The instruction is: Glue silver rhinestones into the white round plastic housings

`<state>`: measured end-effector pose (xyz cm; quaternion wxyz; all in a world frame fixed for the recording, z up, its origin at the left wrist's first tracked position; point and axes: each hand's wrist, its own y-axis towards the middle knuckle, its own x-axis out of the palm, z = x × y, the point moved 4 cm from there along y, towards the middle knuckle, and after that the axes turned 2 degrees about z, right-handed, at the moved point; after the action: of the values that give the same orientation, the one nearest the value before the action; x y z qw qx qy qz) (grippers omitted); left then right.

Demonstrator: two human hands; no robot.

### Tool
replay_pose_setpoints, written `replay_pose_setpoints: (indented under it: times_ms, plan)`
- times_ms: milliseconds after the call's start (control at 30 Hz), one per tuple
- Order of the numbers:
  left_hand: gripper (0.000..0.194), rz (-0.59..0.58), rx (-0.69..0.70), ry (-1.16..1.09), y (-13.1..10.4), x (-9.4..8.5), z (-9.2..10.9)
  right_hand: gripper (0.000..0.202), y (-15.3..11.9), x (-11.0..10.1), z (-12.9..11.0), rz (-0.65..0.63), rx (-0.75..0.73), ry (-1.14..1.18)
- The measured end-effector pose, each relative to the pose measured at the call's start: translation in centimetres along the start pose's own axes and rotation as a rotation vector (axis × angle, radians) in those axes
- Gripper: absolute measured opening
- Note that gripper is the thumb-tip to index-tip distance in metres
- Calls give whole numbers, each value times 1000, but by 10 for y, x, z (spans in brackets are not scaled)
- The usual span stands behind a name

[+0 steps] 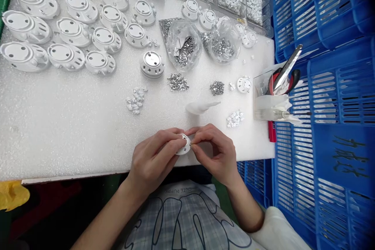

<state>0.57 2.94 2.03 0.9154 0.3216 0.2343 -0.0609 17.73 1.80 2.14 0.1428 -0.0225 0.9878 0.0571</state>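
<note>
White plastic part (184, 149) sits at lower centre of frame, its left side held in the closed fingers of the left hand (154, 155). Right hand (217, 150) at its right edge, thumb and forefinger pressed together; anything between them too small to make out. White bottle (199, 108) stands just above the hands. Similar parts (73, 32) in rows, upper left. Scissors (285, 72) at right.

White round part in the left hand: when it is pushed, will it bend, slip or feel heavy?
The white round part is probably stiff: its visible rim keeps an even curve under the fingers. It is likely light, being small beside the left hand. It could slip somewhat, since its surface looks smooth.
</note>
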Motion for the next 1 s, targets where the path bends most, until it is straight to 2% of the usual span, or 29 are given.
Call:
replay_pose_setpoints:
  times_ms: [233,1000]
  plan:
    - [17,-7,-30,-3,-1,0,-1,10,0,-2,2,22,23,18]
    - [16,-4,-2,46,1,1,0,7,5,-4,-4,-55,2,-42]
